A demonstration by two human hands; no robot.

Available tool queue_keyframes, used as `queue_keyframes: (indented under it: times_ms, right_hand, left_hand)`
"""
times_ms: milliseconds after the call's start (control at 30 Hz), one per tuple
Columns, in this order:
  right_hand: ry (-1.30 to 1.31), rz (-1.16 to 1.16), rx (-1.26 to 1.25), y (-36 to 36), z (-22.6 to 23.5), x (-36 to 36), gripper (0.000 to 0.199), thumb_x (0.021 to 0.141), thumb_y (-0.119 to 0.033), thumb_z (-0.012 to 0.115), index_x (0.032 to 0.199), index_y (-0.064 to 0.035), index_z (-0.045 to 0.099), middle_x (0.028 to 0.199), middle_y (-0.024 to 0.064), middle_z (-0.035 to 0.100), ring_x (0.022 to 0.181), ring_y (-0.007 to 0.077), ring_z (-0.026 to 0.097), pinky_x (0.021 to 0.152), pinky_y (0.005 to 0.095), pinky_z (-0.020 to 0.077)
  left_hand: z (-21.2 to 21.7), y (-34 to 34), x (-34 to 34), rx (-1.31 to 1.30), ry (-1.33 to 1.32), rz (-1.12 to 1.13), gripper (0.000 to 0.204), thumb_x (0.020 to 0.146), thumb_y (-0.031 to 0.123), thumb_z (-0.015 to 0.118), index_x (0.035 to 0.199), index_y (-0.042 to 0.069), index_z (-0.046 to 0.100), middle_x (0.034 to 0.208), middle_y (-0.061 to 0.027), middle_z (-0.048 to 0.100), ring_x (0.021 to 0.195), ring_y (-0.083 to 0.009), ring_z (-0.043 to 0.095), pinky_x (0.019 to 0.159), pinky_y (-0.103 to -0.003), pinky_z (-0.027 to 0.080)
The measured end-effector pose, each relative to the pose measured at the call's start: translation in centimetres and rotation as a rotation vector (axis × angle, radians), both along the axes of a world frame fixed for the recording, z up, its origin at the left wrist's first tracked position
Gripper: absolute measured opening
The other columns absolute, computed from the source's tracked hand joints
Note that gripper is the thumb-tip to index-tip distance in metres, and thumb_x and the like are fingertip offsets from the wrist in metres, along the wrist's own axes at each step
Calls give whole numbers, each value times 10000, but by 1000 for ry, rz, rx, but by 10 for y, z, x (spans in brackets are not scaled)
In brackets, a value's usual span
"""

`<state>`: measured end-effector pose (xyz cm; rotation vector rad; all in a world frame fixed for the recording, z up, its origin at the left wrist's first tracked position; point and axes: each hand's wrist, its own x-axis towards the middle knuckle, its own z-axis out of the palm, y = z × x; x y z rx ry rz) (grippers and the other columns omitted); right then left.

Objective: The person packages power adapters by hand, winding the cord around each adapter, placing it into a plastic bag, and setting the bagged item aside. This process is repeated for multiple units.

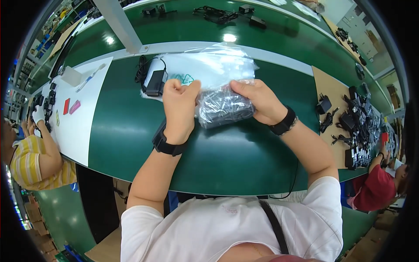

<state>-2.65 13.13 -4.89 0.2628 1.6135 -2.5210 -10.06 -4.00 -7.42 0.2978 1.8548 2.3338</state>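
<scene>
A clear plastic bag (224,107) holding a dark adapter sits between both hands, its long side running hand to hand; the left hand (179,102) pinches one end, the right hand (257,100) grips the other, equally near.

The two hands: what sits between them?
In the head view, a clear plastic bag holding a dark adapter with its cord sits between the left hand and right hand; both grip it.
</scene>
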Motion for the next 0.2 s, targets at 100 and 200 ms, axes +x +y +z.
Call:
queue_keyframes:
  times_ms: [100,200]
  right_hand:
    - [-69,-20,69,32,6,-15,231,854,-153,586,980,39,606,942,87,636,833,151,613,758,292,498]
    - [64,-120,353,86,12,-46,225,858,-144,578,975,45,610,944,98,644,841,160,622,757,286,503]
  left_hand:
    - [-1,3,-6,6,-102,-19,334,785,23,597,960,24,311,660,-74,526,577,-120,527,548,-255,442]
    - [6,0,-8,68,70,86,346,831,64,574,1051,6,314,747,-148,606,724,-189,632,687,-268,504]
